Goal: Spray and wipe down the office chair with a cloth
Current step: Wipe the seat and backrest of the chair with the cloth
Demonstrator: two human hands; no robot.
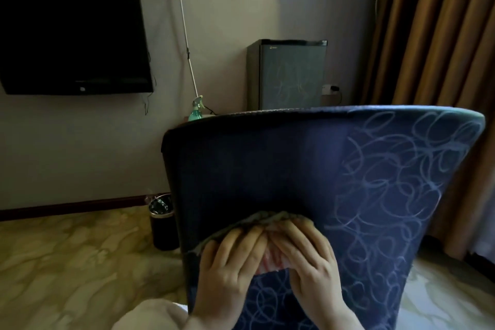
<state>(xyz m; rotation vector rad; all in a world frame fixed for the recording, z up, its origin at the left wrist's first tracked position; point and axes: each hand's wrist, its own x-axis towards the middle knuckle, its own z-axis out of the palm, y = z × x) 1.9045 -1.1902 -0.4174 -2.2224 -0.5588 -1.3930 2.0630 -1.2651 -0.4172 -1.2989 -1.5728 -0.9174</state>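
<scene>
The chair [334, 174] fills the middle and right of the view, its back covered in dark blue fabric with pale scribble loops. A greyish cloth [270, 218] with a pink patch lies flat against the lower back of the chair. My left hand [230, 262] and my right hand [308, 254] press side by side on the cloth, fingers spread and pointing up. A teal spray bottle [197, 111] stands behind the chair's top left corner, apart from both hands; its lower part is hidden by the chair.
A black television [72, 43] hangs on the wall at left. A small grey fridge [289, 75] stands behind the chair. A black bin [163, 222] sits on the floor beside the chair's left edge. Brown curtains [434, 29] hang at right. A lamp on a thin pole [184, 35] leans by the wall.
</scene>
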